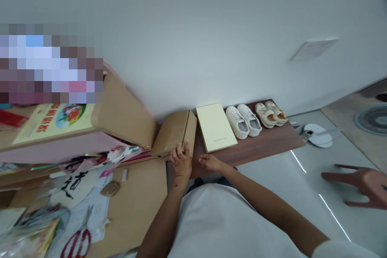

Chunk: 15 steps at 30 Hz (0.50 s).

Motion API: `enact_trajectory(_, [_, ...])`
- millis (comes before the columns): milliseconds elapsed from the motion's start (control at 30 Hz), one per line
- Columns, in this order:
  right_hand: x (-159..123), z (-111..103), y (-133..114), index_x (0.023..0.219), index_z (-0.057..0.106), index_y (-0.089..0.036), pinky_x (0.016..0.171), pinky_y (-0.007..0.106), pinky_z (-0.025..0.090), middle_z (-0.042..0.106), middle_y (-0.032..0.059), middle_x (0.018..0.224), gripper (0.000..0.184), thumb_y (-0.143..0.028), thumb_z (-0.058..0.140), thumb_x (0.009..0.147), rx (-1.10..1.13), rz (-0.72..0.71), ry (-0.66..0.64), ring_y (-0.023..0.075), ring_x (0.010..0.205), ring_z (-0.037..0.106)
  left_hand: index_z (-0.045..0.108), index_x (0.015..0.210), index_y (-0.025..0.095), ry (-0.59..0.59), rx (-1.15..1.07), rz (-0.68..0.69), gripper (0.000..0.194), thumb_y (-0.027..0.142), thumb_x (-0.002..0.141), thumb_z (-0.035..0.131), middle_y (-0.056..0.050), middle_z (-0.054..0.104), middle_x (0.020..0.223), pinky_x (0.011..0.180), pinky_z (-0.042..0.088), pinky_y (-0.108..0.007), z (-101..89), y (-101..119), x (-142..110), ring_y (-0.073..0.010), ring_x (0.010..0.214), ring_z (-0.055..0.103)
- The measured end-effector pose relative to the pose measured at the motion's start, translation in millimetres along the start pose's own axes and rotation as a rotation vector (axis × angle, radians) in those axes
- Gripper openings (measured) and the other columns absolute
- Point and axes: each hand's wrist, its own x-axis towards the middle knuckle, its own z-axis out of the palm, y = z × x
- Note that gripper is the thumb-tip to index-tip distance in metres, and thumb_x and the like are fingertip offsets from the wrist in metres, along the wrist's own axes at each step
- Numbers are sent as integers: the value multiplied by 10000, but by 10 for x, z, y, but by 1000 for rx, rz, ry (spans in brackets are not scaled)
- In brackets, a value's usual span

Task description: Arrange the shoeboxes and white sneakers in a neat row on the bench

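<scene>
My left hand grips the near corner of a brown cardboard box that stands at the left end of a low wooden shelf; its fingers curl over the box edge. Just to the right, my right hand rests low on the shelf's front edge, fingers loosely bent with nothing visible in them. A pale yellow flat box lies on the shelf beside the brown box.
A pair of white sneakers and a pair of beige shoes stand further right on the shelf. At left, a pink cabinet and a cluttered cardboard surface. A brown stool and a white object sit on the floor.
</scene>
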Motion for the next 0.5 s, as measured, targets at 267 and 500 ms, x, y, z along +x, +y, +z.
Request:
enact_trajectory(267, [-564, -1132, 545, 1075, 679, -215, 810, 390, 551, 749, 88, 1034, 376, -501, 584, 850, 80, 44, 392, 235, 904, 714, 476, 1513, 191, -124, -147, 64, 588, 255, 937, 571, -217, 455, 1528, 1182, 299, -580, 404, 270, -31, -360, 1425, 418])
enact_trajectory(500, [29, -1587, -64, 1316, 597, -146, 1157, 485, 380, 618, 173, 1385, 519, -408, 572, 870, -227, -262, 591, 299, 1345, 530, 530, 1444, 146, -455, -801, -655, 675, 586, 1013, 254, -215, 578, 1439, 1050, 488, -452, 969, 795, 29, -302, 1334, 563])
